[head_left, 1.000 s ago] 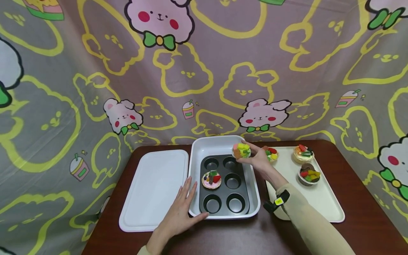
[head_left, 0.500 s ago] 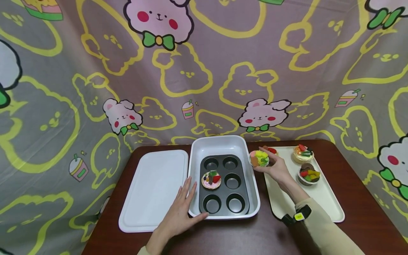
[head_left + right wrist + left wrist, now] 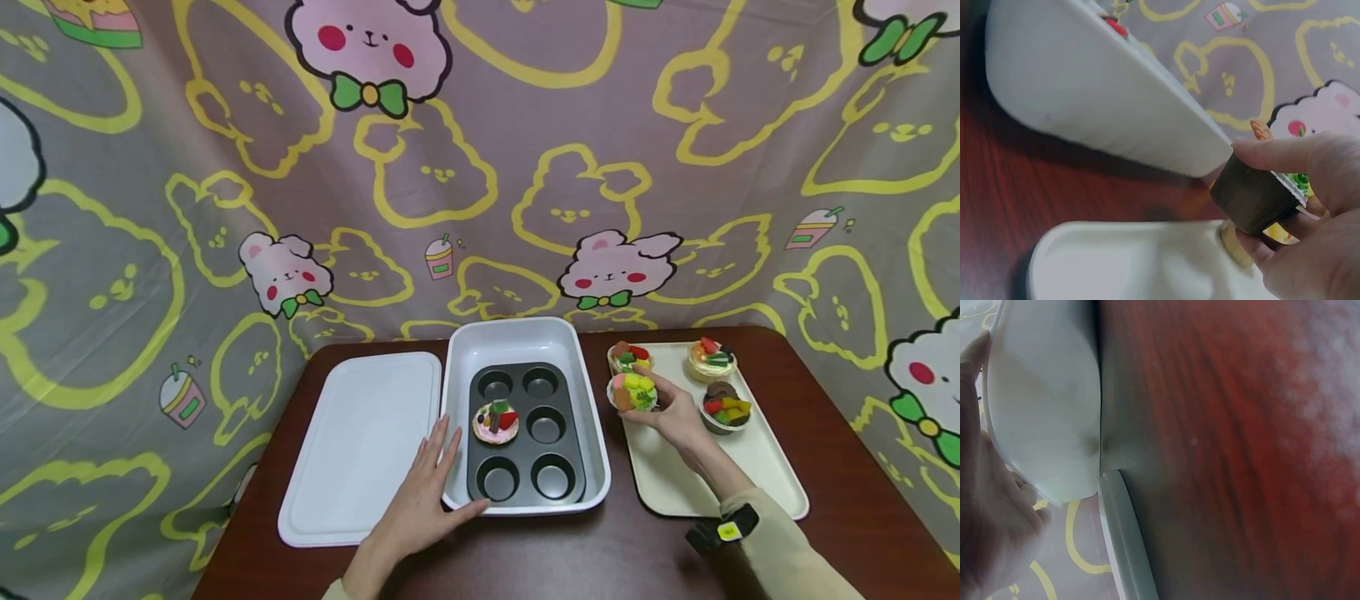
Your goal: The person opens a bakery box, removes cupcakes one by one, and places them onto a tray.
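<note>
My right hand (image 3: 678, 421) pinches a toy cupcake (image 3: 632, 392) in a dark cup, topped with yellow, green and orange pieces. It is above the left part of the cream tray (image 3: 693, 487). In the right wrist view, thumb and fingers grip the cupcake's dark cup (image 3: 1250, 194) by its sides. With fingers spread, my left hand (image 3: 423, 504) rests on the near left rim of a white bin (image 3: 602, 467). Inside the bin lies a dark muffin pan (image 3: 522, 454). One pink-topped tart (image 3: 495, 423) sits in its middle left cup.
On the cream tray stand a tart (image 3: 632, 356) at the back left, another tart (image 3: 711, 361) at the back right and a chocolate-topped cupcake (image 3: 725, 408). A flat white lid (image 3: 360, 450) lies left of the bin on the brown table (image 3: 525, 558). A patterned cloth hangs behind.
My right hand has carried the cupcake right, from over the bin's back right to above the cream tray. The left hand has stayed at the bin's rim.
</note>
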Demonstrator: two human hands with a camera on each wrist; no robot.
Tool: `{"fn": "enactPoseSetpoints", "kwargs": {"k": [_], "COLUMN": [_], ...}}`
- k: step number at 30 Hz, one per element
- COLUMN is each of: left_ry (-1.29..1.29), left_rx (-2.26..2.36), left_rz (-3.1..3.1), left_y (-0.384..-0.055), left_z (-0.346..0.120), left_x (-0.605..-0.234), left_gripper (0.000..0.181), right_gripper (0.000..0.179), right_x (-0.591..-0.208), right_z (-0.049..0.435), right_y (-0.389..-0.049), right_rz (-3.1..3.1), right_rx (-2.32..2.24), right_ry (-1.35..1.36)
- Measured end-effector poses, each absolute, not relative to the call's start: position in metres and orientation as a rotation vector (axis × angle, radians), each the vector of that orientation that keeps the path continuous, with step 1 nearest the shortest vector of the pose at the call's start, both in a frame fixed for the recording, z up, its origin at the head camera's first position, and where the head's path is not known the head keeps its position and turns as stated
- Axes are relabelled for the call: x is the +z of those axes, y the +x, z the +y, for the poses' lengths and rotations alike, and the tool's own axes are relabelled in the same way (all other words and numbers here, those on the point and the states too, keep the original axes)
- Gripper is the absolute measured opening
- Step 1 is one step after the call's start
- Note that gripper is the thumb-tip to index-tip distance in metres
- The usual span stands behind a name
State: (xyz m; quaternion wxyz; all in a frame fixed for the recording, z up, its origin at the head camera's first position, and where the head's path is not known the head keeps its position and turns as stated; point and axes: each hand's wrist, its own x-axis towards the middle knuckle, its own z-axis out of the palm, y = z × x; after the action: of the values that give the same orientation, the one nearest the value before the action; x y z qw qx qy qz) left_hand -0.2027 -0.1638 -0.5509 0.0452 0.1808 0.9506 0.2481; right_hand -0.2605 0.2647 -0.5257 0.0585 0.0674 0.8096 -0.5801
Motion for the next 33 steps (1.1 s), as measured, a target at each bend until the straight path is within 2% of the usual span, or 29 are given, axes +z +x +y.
{"fn": "enactPoseSetpoints", "kwargs": {"k": [6,21,33], "left_ry": [0.552,0.539,0.541], "left_rx": [0.760,0.770,0.775], "left_rz": [2.902,2.892,2.888], "left_y": [-0.203,-0.203,-0.203], "left_z": [-0.164,-0.164,-0.164], "left_x": [-0.551,-0.551,-0.551], "left_gripper": [0.116,0.115,0.115], "right_gripper": [0.104,0.097,0.083], "right_x": [-0.545,-0.558,-0.569], "right_z": [0.279,0.290,0.291], "right_y": [-0.261,-0.265,-0.267], "right_rz": [2.423,2.463,2.646], "right_rx": [-1.824,-1.739,-1.697], "right_ry": [0.187,0.242,0.209]}}
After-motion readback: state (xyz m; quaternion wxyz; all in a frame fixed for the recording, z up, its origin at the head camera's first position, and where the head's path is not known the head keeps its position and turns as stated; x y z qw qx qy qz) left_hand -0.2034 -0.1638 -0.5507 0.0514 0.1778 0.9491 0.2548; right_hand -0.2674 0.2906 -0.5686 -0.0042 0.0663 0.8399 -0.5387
